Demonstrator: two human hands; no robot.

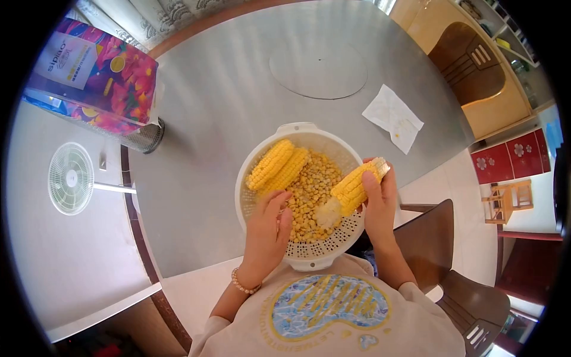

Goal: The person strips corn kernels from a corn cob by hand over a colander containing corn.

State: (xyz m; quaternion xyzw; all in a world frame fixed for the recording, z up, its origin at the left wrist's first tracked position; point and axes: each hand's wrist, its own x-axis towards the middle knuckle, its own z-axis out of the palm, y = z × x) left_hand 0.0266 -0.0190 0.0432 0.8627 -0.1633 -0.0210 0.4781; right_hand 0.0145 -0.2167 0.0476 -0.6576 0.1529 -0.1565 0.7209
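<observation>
My right hand [382,205] is closed around an ear of corn [352,189], held tilted over the right side of a white colander [242,205]. The ear's lower end is stripped to the pale cob, while yellow kernels cover the rest. My left hand [269,223], with a beaded bracelet [242,282] on its wrist, is over the colander's left side. Its fingers are loosely bent and apart, slightly blurred, with nothing visible in them. Loose corn kernels [312,184] fill much of the colander. Two whole ears, one at the left [270,163] and one beside it [289,171], lie among them.
The colander is at the near edge of a grey table [208,119]. A crumpled white tissue [394,118] lies at the right. A colourful bag [98,77] stands in a mesh basket [143,135] at the left. Brown chairs [425,244] and a white fan [71,178] are around the table.
</observation>
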